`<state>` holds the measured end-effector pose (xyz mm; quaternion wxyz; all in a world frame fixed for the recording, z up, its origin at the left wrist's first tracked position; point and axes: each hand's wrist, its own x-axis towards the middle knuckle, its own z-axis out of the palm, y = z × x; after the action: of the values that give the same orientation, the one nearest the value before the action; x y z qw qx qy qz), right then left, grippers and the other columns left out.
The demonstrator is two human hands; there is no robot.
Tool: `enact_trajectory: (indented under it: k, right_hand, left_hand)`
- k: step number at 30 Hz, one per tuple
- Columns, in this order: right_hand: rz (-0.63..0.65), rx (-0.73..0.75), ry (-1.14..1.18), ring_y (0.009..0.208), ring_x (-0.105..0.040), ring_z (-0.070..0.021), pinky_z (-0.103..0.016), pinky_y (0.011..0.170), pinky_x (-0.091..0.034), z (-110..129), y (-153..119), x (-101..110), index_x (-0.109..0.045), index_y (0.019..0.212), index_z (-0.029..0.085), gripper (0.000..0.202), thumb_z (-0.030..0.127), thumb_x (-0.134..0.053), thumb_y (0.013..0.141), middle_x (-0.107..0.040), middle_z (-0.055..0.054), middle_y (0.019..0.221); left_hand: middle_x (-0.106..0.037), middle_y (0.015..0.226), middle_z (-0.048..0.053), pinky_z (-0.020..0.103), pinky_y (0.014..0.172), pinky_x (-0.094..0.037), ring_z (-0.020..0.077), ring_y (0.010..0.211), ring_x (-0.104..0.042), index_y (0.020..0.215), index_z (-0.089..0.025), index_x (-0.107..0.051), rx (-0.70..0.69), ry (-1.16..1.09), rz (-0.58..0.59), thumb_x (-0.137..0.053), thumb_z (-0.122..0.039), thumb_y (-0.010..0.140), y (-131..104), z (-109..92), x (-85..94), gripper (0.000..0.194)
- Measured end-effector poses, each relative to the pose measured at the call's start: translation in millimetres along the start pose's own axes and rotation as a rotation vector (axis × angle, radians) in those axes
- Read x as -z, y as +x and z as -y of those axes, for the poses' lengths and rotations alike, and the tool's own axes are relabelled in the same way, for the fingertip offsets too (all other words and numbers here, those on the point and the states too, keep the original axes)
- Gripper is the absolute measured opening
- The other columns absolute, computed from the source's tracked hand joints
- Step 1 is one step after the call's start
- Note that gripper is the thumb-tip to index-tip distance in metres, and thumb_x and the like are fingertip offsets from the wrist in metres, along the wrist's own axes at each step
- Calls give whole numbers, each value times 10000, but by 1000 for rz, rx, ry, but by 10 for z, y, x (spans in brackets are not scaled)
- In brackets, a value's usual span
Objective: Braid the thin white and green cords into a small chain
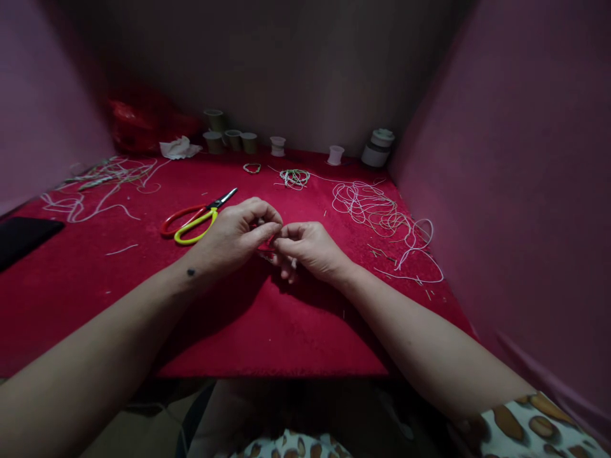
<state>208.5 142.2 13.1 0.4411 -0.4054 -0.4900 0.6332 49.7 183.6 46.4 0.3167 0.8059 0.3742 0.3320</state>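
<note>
Over the middle of the red cloth, my left hand (241, 230) and my right hand (310, 248) meet fingertip to fingertip. Both are closed in a pinch, thumb against forefinger. A short bit of pale, knotted-looking cord (266, 256) shows under the left fingers; most of it is hidden by the hands. The lower fingers of my right hand curl beneath. Just left of my left hand lie scissors (195, 222) with one red and one yellow handle, blades pointing away. Beyond the hands rest a small cord loop (252, 168) and a green-and-white cord bundle (294, 178).
Loose pale cord (365, 205) tangles on the right, with short clippings nearby. More cord (112, 178) lies far left, near a dark flat object (26, 238). Several spools (277, 146), a lidded jar (379, 147) and a red plastic bag (143, 124) line the back. Pink walls flank the table.
</note>
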Motion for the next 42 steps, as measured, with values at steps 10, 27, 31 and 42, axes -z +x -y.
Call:
enact_trajectory:
  k: [10, 27, 31, 42]
  right_hand:
    - [51, -68, 299, 381, -557, -84, -161, 333, -443, 14, 64, 109, -621, 707, 148, 89, 214, -674, 732, -671, 14, 562]
    - [-47, -118, 341, 371, -541, -90, -176, 321, -429, -20, 98, 112, -638, 695, 118, 122, 117, -583, 804, -641, 3, 543]
    - [-61, -119, 335, 372, -550, -87, -174, 328, -441, -35, 101, 116, -650, 688, 109, 137, 124, -589, 809, -650, 1, 553]
    - [-91, -111, 336, 374, -560, -86, -170, 328, -453, -35, 107, 115, -652, 685, 101, 171, 96, -569, 834, -651, 1, 551]
  left_hand:
    - [-642, 585, -7, 244, 538, -448, 129, 523, -552, 737, -182, -682, 52, -11, 42, -631, -297, 753, 36, 5, 45, 127]
    - [-695, 676, 11, 265, 634, -475, 153, 596, -607, 786, -203, -687, -85, 245, -29, -575, -284, 793, -11, 76, -24, 139]
    - [-687, 647, 11, 267, 607, -476, 160, 592, -618, 806, -189, -685, -20, 143, -6, -580, -315, 789, -12, 52, -29, 165]
    - [-713, 717, 26, 269, 619, -494, 162, 645, -633, 855, -172, -682, 1, 64, 19, -587, -327, 795, -31, 65, -43, 191]
